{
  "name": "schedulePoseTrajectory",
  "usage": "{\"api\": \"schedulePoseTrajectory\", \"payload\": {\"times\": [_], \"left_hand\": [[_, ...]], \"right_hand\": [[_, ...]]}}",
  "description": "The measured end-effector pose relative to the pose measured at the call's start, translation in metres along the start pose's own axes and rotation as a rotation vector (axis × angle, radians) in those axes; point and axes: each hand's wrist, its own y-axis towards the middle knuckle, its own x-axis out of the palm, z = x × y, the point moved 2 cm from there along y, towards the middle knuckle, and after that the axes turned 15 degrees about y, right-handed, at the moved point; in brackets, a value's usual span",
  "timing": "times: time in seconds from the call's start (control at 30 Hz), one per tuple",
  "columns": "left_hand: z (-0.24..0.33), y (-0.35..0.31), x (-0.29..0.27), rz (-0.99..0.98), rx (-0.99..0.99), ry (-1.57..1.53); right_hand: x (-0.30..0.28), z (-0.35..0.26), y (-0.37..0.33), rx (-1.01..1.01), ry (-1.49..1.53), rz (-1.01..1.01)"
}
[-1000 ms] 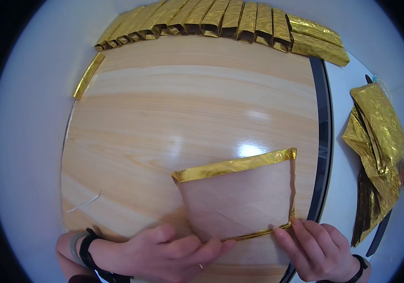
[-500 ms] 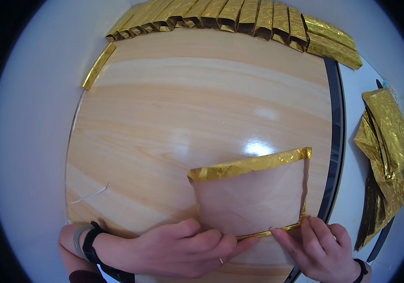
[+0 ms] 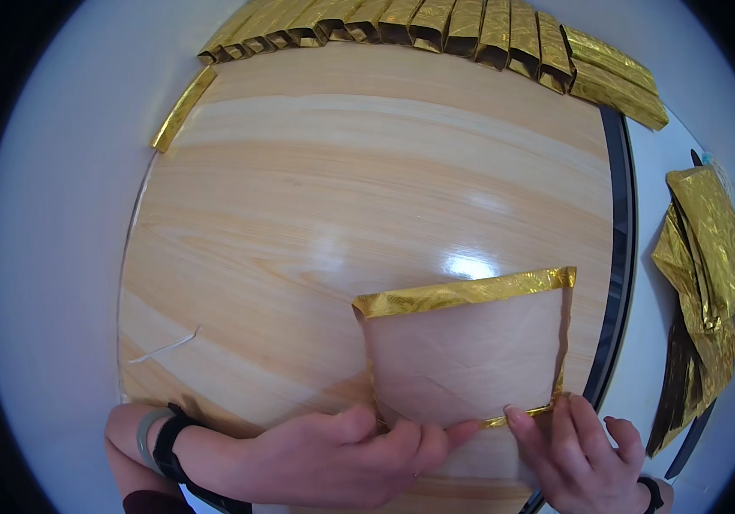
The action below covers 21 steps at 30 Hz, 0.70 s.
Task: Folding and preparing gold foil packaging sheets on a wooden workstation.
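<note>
In front of me on the tabletop lies a sheet of gold foil paper (image 3: 470, 360), its plain pinkish-brown back facing up. The far edge is folded over in a wide gold strip; narrow gold folds run along the right and near edges. My left hand (image 3: 359, 454) is closed at the near left part of the sheet, fingers lying along the fold and hiding it. At the near right corner, my right hand (image 3: 586, 450) pinches the folded edge, thumb on the inner side and fingers around the corner.
A row of folded gold paper packets (image 3: 427, 26) lines the far edge. A narrow gold strip (image 3: 184, 110) lies at the far left, a thin white strip (image 3: 166, 345) nearer. Right of the dark table rail (image 3: 620, 257), more gold paper (image 3: 710, 240) is piled.
Both hands have shifted slightly right along the near edge, and the sheet appears a little further right. My left fingertips now cover more of the near fold.
</note>
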Motion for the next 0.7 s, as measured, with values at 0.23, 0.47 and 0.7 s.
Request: {"api": "schedulePoseTrajectory", "payload": {"times": [0.23, 0.47, 0.7], "left_hand": [[0.007, -0.018, -0.001, 0.037, 0.168, 0.239], [0.006, -0.009, -0.001, 0.092, 0.046, 0.202], [0.005, -0.019, -0.004, 0.075, 0.134, 0.229]], "right_hand": [[-0.001, 0.004, -0.002, -0.102, -0.123, -0.062], [-0.005, -0.005, 0.005, -0.157, -0.254, -0.104], [-0.011, 0.005, -0.003, 0.016, -0.03, -0.12]]}}
